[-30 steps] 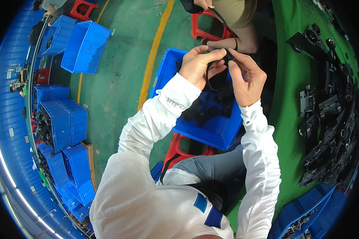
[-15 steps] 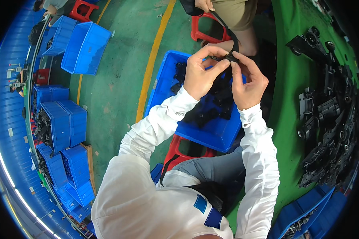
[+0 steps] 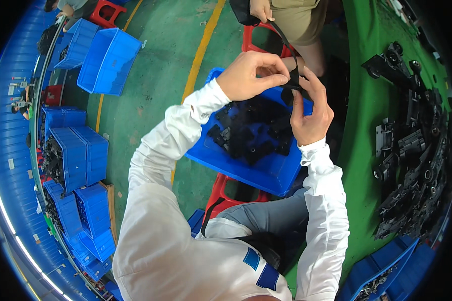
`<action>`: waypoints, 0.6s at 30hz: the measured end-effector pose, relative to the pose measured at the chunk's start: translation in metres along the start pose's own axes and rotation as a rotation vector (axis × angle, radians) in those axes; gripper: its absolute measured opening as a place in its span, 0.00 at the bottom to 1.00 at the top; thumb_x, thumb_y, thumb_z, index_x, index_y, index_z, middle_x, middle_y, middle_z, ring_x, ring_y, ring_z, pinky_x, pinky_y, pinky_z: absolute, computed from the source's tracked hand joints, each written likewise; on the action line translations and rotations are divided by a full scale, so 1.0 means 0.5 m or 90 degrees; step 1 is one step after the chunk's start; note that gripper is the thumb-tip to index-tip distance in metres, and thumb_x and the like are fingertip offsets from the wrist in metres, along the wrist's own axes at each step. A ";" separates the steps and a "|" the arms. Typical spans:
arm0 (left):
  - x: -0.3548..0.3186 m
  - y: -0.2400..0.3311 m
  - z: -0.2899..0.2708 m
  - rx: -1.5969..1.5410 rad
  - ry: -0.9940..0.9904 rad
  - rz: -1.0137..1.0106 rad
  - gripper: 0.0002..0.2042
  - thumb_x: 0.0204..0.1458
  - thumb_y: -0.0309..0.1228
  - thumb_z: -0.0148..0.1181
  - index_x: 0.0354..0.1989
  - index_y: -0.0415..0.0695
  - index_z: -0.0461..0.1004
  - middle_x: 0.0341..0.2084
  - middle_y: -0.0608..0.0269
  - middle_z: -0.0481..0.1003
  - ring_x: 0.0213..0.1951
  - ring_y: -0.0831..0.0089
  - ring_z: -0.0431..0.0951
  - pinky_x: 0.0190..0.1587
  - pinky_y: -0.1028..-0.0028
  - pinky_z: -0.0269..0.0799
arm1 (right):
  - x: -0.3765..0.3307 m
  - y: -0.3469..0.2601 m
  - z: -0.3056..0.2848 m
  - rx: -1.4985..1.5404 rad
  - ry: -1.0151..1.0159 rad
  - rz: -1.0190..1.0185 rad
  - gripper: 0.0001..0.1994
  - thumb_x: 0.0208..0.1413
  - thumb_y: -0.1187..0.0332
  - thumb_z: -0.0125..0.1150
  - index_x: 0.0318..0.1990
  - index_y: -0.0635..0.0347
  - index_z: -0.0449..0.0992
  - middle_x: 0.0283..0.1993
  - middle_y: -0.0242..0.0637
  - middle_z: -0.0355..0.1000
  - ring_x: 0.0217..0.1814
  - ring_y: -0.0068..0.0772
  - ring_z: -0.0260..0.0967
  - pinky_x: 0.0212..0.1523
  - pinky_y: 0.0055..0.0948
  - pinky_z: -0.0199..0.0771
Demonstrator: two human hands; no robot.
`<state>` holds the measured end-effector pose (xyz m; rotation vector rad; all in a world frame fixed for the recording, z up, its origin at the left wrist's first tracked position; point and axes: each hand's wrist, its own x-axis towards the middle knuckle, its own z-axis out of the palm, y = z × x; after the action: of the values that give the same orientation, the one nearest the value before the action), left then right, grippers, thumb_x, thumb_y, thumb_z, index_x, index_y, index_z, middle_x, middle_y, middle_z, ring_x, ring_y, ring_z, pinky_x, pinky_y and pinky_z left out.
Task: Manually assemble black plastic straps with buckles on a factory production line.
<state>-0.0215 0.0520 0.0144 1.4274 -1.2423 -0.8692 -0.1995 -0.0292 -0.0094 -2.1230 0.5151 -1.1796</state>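
Note:
Over a blue bin, my right hand (image 3: 314, 113) pinches a small black part (image 3: 289, 94) between thumb and fingers. My left hand (image 3: 251, 74) is beside it, thumb and forefinger closed together close to the part's upper edge. Whatever lies between those left fingertips is too small to make out. Below both hands, the blue bin (image 3: 236, 171) holds several black plastic parts (image 3: 246, 128) in a loose heap. A black strap (image 3: 285, 37) runs down behind my fingertips from a co-worker's hand (image 3: 261, 10).
Ahead, a co-worker sits by a red stool (image 3: 253, 37). A green-covered table (image 3: 356, 130) on the right carries a pile of black moulded parts (image 3: 414, 145). Blue crates (image 3: 90, 155) are stacked at left, and an open blue crate (image 3: 110, 60) stands farther off.
My left hand has moved left, away from the right one, and its fingertips have drawn back from the part. The right hand keeps the part and has shifted slightly down.

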 end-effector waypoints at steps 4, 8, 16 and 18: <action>0.042 0.019 -0.034 0.122 -0.116 -0.011 0.09 0.54 0.30 0.65 0.37 0.37 0.79 0.33 0.64 0.80 0.36 0.76 0.78 0.43 0.72 0.76 | -0.001 0.003 0.002 -0.016 -0.007 -0.023 0.27 0.48 0.88 0.62 0.58 0.63 0.71 0.44 0.47 0.78 0.45 0.42 0.80 0.43 0.32 0.79; 0.074 0.046 -0.040 0.275 -0.220 -0.027 0.10 0.50 0.33 0.65 0.34 0.38 0.80 0.34 0.61 0.79 0.36 0.72 0.78 0.38 0.70 0.78 | -0.002 0.007 0.001 -0.052 -0.015 -0.044 0.26 0.48 0.88 0.62 0.57 0.64 0.70 0.45 0.48 0.77 0.45 0.43 0.80 0.43 0.32 0.79; 0.107 0.019 -0.041 0.271 -0.354 -0.069 0.10 0.53 0.34 0.58 0.34 0.40 0.77 0.43 0.60 0.72 0.45 0.70 0.74 0.50 0.67 0.70 | -0.005 0.017 0.004 -0.031 -0.012 -0.052 0.19 0.50 0.86 0.62 0.50 0.68 0.69 0.44 0.50 0.76 0.43 0.49 0.79 0.41 0.34 0.79; 0.097 0.017 -0.037 0.289 -0.354 -0.059 0.10 0.53 0.34 0.57 0.35 0.40 0.76 0.44 0.60 0.71 0.47 0.68 0.73 0.51 0.67 0.69 | -0.009 0.020 0.004 -0.014 -0.045 -0.031 0.18 0.50 0.86 0.62 0.49 0.68 0.68 0.43 0.51 0.76 0.42 0.51 0.79 0.41 0.35 0.79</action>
<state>0.0043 0.0094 0.0313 1.6647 -1.8953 -1.1448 -0.2003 -0.0328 -0.0202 -2.1981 0.4490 -1.1265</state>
